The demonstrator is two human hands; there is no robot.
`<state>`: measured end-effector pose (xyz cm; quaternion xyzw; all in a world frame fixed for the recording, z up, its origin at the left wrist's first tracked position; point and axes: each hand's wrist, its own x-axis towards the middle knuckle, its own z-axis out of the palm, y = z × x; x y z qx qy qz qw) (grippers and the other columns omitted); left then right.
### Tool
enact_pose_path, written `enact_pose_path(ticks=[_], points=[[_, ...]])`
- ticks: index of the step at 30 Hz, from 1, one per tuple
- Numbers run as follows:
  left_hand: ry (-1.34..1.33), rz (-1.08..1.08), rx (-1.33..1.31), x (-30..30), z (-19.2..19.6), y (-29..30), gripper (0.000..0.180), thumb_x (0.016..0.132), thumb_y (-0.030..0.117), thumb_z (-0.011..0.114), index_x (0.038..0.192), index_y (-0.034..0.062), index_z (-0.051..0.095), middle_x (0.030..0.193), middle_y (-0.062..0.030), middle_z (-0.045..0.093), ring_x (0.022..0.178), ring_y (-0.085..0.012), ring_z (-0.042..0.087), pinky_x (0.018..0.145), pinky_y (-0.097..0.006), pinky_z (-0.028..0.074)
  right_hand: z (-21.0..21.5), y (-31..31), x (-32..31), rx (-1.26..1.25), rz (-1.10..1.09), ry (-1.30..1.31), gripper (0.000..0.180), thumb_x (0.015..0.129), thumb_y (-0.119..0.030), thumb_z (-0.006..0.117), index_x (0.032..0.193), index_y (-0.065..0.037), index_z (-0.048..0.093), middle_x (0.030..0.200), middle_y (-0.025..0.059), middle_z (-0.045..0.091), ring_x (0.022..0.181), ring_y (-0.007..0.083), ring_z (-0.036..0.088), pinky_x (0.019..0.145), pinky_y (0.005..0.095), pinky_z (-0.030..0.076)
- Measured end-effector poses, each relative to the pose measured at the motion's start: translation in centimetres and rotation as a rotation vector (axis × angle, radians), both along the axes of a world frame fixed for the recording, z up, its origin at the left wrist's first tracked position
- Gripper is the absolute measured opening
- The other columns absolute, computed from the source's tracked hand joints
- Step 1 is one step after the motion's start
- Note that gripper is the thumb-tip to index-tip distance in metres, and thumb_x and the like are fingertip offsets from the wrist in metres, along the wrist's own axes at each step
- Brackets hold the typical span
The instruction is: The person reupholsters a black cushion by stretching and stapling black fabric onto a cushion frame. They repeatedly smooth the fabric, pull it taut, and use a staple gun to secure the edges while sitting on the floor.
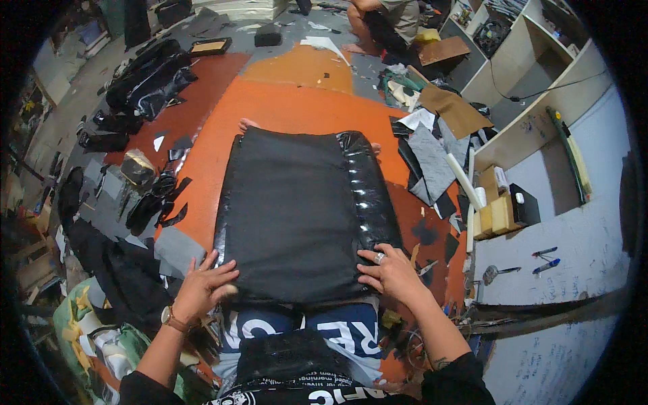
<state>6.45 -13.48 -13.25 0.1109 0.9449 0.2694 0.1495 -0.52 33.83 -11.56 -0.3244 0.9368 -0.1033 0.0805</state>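
A large black padded cushion (290, 209) lies across my thighs, its near edge close to my body. Its middle panel is matt fabric, while the right side has a shiny, ribbed black cover. My left hand (206, 287) rests at the near left corner with fingers spread and their tips on the top. At the near right corner, my right hand (393, 275), wearing a ring, lies with fingers stretched over the edge of the panel. Parts of my bare feet show beyond the cushion's far corners. The underside of the cushion is hidden.
Orange sheeting (283, 101) covers the floor ahead. Dark bundles (148, 81) and scraps lie to the left. Grey and brown offcuts (439, 162) pile up at right beside a pale shelf unit (540, 223) holding foam blocks, scissors and pens. Another person (398, 27) sits far ahead.
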Motion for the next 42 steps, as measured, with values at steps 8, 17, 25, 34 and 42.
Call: enact_pose_path(ticks=[8,17,25,34,42], points=[[0.562,-0.010,0.022,-1.8,-0.2,-1.2,0.026,0.088,0.010,0.080,0.110,0.0225,0.083,0.119,0.0003,0.082,0.135,-0.0285,0.067,0.125,-0.066,0.031,1.4,0.1,-1.8,-0.200,0.044,0.279,0.011,0.082,-0.015,0.078,0.089,-0.010,0.070,0.104,0.0027,0.072,0.100,0.0279,0.064,0.084,0.0438,0.051],[0.422,-0.262,-0.143,0.1,-1.5,-1.9,0.050,0.078,0.007,0.082,0.124,0.0259,0.078,0.135,0.0069,0.076,0.142,-0.0252,0.060,0.126,-0.066,0.030,0.0,-0.2,1.3,0.001,0.063,0.177,0.031,0.088,-0.012,0.064,0.116,-0.011,0.078,0.103,0.0052,0.069,0.102,0.0255,0.063,0.090,0.0402,0.050],[0.500,-0.226,-0.141,0.1,-0.6,-0.8,0.037,0.088,0.011,0.079,0.122,0.0218,0.078,0.130,0.0054,0.077,0.140,-0.0256,0.061,0.123,-0.069,0.032,0.4,-0.6,1.2,-0.008,0.058,0.267,0.024,0.085,-0.013,0.068,0.104,-0.010,0.082,0.102,0.0047,0.071,0.104,0.0251,0.064,0.092,0.0413,0.050],[0.632,-0.249,-0.091,0.3,-2.1,-1.7,0.034,0.088,0.009,0.075,0.119,0.0216,0.080,0.125,0.0031,0.079,0.137,-0.0249,0.064,0.123,-0.069,0.032,0.1,-1.3,2.2,-0.059,-0.059,0.340,0.019,0.083,-0.012,0.069,0.098,-0.011,0.081,0.100,0.0027,0.071,0.104,0.0258,0.063,0.093,0.0438,0.049],[-0.135,-0.231,-0.611,-0.6,4.2,3.6,0.061,0.087,0.050,0.080,0.136,0.0157,0.072,0.147,-0.0043,0.066,0.145,-0.0352,0.053,0.124,-0.069,0.029,-0.9,-1.5,3.8,0.011,-0.204,0.158,0.020,0.082,-0.009,0.074,0.096,-0.015,0.087,0.104,0.0001,0.076,0.104,0.0260,0.064,0.088,0.0424,0.049]])
